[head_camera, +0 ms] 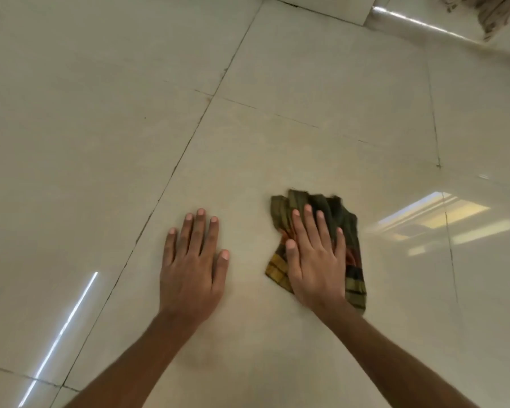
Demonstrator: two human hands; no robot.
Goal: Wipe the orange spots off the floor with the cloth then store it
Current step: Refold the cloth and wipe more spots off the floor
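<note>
A crumpled dark green cloth [340, 219] with yellow and orange stripes lies on the cream tiled floor [277, 148], right of centre. My right hand [314, 257] lies flat on top of the cloth, fingers spread, pressing it against the tile. My left hand [193, 263] rests palm down on the bare tile to the left of the cloth, fingers apart and holding nothing. No orange spots show on the tiles around the cloth; whatever lies under it is hidden.
Dark grout lines cross the floor. A raised tile step or ledge [418, 23] runs along the upper right. A frayed beige fabric [495, 16] hangs in the top right corner. Light reflections gleam at the right and lower left.
</note>
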